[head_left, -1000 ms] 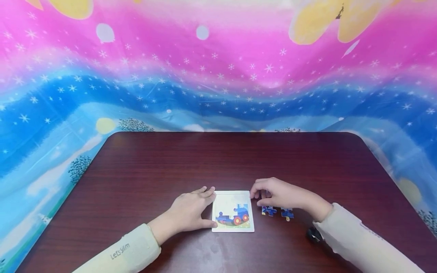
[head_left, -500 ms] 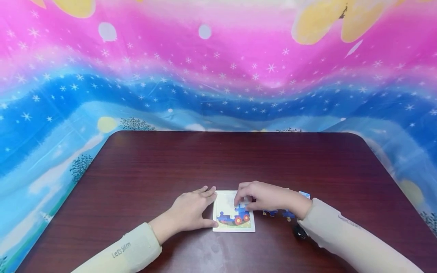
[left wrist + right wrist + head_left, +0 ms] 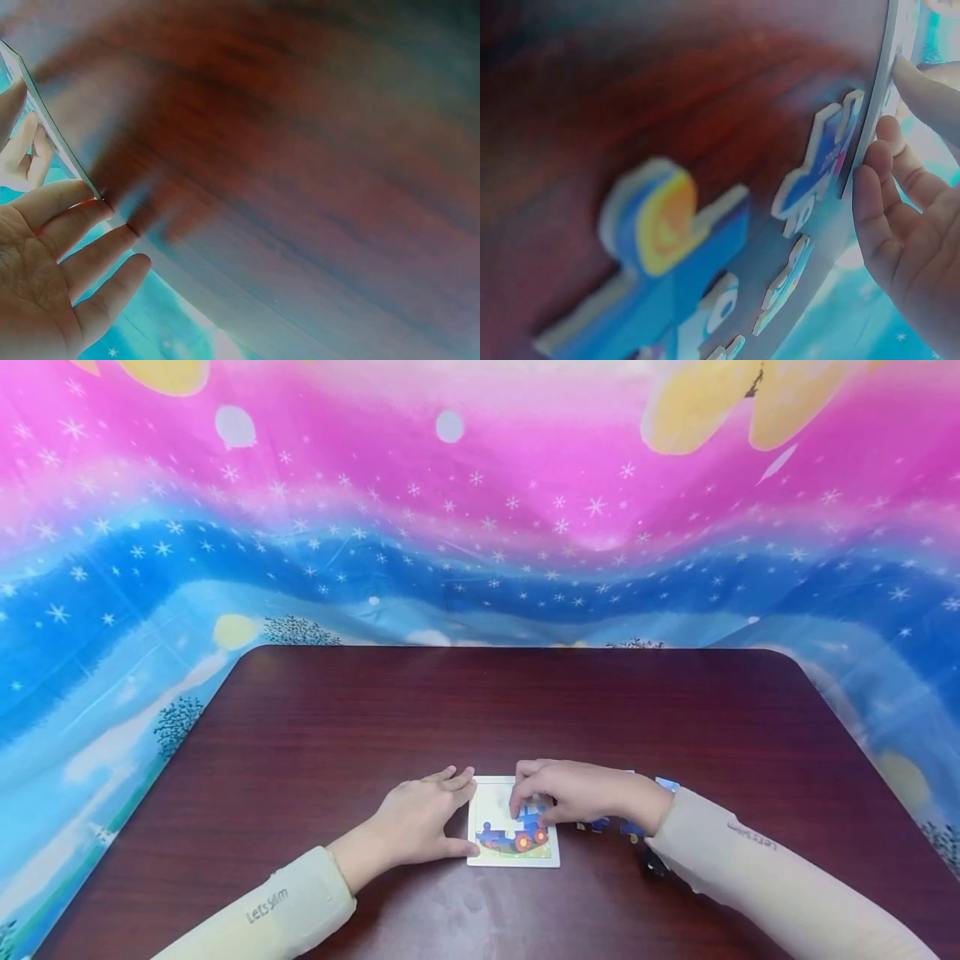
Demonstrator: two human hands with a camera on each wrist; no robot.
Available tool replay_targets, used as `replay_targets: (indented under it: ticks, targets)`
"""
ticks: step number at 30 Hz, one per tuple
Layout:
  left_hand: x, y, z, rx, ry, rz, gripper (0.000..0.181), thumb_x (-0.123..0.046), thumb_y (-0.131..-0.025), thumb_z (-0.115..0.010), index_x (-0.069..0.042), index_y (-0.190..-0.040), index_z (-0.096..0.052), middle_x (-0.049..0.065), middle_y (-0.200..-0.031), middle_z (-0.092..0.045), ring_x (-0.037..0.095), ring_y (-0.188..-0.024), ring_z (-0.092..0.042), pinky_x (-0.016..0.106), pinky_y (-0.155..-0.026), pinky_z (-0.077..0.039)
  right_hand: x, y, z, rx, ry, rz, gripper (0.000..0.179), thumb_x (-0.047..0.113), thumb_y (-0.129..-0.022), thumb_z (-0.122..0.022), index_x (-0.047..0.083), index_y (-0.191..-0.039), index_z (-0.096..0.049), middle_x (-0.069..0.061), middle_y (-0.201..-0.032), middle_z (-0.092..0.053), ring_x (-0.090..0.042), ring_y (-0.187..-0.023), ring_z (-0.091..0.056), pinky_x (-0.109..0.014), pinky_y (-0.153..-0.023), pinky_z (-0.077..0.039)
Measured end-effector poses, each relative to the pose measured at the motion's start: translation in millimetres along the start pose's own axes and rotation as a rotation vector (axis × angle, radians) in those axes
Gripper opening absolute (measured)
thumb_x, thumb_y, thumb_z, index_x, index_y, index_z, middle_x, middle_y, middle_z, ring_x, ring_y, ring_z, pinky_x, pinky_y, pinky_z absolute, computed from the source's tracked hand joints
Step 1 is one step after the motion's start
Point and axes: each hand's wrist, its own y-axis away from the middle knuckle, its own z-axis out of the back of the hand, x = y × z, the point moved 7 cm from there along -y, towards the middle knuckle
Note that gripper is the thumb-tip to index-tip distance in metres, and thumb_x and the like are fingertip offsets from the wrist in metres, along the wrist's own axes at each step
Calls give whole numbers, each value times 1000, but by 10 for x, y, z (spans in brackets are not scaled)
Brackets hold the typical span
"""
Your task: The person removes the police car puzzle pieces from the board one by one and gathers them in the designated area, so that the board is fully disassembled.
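Puzzle [image 3: 492, 806] was approx. half filled, loose pcs [image 3: 667, 292] remained; L hand [image 3: 417, 822] spread at edge, R hand [image 3: 576, 789] over it, hold unclear.

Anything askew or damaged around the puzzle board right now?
Nothing stands out. The puzzle board lies flat, the left hand touching its edge; the loose pieces beside it show no plain damage, though some are blurred.
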Motion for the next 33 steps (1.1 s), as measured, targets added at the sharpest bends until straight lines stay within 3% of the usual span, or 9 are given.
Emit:
replay_targets:
  ticks: [14, 28, 33]
  targets:
    - [3, 3, 17, -6, 12, 6, 84, -65, -78, -72, -10, -140, -57, 5, -150, -52, 25, -138, -51, 44, -98, -54, 95, -138, -4, 73, 129, 45, 26, 7, -83, -78, 26, -95, -64, 7, -93, -53, -8, -82, -50, -19, -74, -43]
    - [1, 13, 11, -5, 5, 12, 87, -68, -77, -71, -11, -141, -56, 4, -150, -51, 25, -138, -51, 44, -99, -53, 80, -119, -24, 40, 49, 56, 24, 7, -85, -76, 24, -95, -62, 6, -91, -53, -9, -83, -51, -19, -75, -44]
    - [-13, 18, 19, -3, 7, 8, 86, -68, -78, -70, -12, -142, -56, 4, -151, -51, 25, -138, -51, 44, -99, -53, 47, -68, -19, 22, -45, 65, 23, 7, -87, -74, 24, -98, -64, 7, -94, -55, -8, -84, -53, -20, -77, -48]
